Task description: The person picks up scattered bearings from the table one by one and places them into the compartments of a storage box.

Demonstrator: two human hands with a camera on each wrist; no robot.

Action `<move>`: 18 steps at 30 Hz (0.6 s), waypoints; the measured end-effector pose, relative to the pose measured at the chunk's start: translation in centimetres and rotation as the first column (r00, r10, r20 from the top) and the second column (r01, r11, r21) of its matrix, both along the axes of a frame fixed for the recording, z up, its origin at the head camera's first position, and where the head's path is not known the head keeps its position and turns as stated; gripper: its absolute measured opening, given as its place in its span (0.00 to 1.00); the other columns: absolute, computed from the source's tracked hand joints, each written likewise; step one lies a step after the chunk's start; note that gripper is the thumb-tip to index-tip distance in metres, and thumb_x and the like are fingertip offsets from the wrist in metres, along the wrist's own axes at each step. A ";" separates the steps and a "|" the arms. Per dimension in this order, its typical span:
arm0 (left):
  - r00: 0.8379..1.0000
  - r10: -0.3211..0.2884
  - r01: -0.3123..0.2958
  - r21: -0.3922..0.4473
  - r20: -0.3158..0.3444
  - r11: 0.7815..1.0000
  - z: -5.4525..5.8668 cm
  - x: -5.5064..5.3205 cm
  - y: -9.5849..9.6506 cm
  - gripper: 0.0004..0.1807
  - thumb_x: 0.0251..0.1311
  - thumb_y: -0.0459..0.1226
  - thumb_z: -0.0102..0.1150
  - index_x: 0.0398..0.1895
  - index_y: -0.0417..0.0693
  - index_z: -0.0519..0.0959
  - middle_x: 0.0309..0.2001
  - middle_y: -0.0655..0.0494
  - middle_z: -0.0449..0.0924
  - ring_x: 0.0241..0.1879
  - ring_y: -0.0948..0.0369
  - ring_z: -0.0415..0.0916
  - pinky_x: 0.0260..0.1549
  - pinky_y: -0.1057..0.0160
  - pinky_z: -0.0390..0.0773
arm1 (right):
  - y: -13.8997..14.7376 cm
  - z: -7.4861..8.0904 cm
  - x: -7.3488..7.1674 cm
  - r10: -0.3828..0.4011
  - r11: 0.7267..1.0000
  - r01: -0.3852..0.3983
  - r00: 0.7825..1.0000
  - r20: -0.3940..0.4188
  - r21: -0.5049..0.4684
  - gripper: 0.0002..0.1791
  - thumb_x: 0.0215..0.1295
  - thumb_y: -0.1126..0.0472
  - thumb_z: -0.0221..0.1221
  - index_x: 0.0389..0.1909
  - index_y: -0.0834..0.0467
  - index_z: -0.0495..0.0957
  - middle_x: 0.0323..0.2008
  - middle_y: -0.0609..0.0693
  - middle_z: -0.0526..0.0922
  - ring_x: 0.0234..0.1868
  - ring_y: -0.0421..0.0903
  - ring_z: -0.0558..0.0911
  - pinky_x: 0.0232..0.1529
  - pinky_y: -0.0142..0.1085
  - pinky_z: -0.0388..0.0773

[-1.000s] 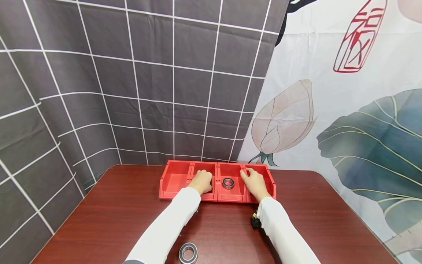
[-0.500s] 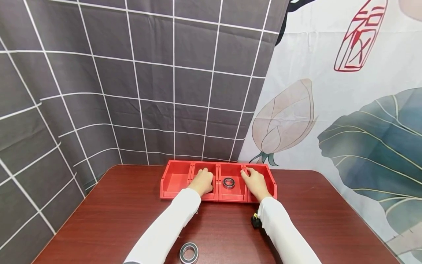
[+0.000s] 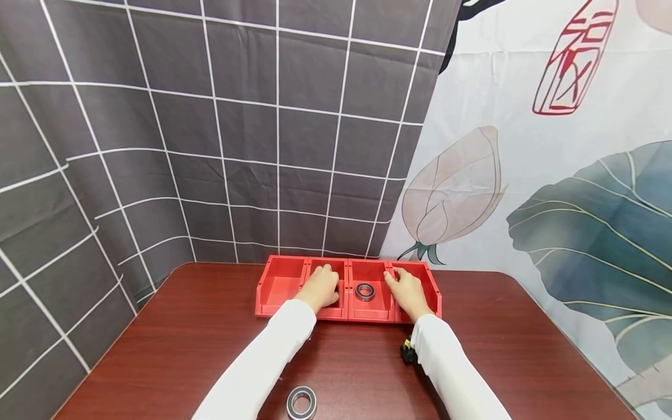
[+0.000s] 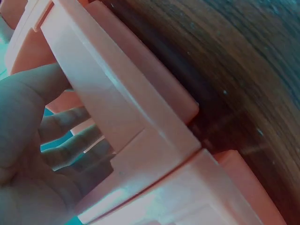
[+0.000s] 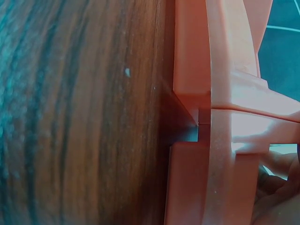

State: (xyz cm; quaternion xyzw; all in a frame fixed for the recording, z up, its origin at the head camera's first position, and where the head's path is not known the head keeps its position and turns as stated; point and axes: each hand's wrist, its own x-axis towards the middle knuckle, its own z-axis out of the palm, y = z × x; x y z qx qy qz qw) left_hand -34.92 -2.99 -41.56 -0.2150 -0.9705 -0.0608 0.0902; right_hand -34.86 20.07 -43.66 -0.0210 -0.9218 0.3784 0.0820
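A row of joined red bins (image 3: 280, 286) stands at the back of the table. My left hand (image 3: 320, 287) reaches down into the second bin from the left; in the left wrist view its fingers (image 4: 70, 145) bend behind the bin's front wall, which hides their tips. My right hand (image 3: 406, 290) is in the rightmost bin, with fingertips by the divider to its left. The right wrist view catches only part of its bent fingers (image 5: 276, 171) beyond the red wall. Whatever lies under either hand is hidden. Between the hands, a ball bearing (image 3: 364, 291) lies in the third bin.
A larger ball bearing (image 3: 301, 402) lies on the brown wooden table (image 3: 173, 350) near the front, beside the left sleeve. A small black and yellow object (image 3: 407, 352) is partly covered by the right sleeve. A grey gridded cloth (image 3: 247, 134) hangs behind the bins.
My left hand and forearm have shifted very slightly to the left. The right hand stays in its bin, and the bearings lie where they were.
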 end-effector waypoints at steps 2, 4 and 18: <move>1.000 -0.008 0.008 -0.001 -0.006 1.000 -0.1 0.0 -0.2 0.09 0.52 0.39 0.68 0.32 0.42 0.83 0.38 0.45 0.75 0.38 0.53 0.72 0.43 0.58 0.79 | 0.0 -0.1 0.0 0.001 1.000 -0.001 1.000 0.012 -0.011 0.30 0.70 0.47 0.52 0.66 0.61 0.67 0.57 0.62 0.76 0.50 0.57 0.78 0.53 0.54 0.76; 1.000 -0.019 0.019 0.002 -0.017 1.000 -0.1 0.1 -0.3 0.10 0.52 0.40 0.69 0.33 0.43 0.83 0.39 0.46 0.75 0.39 0.53 0.72 0.44 0.58 0.79 | 0.0 -0.2 0.0 0.003 1.000 -0.003 1.000 0.020 -0.020 0.31 0.70 0.46 0.52 0.66 0.61 0.67 0.57 0.62 0.76 0.50 0.57 0.78 0.53 0.55 0.76; 0.993 -0.050 0.062 0.118 -0.105 0.991 2.0 0.9 -3.0 0.25 0.51 0.41 0.66 0.54 0.42 0.80 0.50 0.50 0.76 0.50 0.54 0.72 0.48 0.57 0.79 | 0.0 0.3 0.0 -0.003 1.000 0.004 0.999 -0.035 0.025 0.30 0.70 0.47 0.51 0.64 0.63 0.70 0.55 0.63 0.78 0.48 0.57 0.78 0.54 0.54 0.75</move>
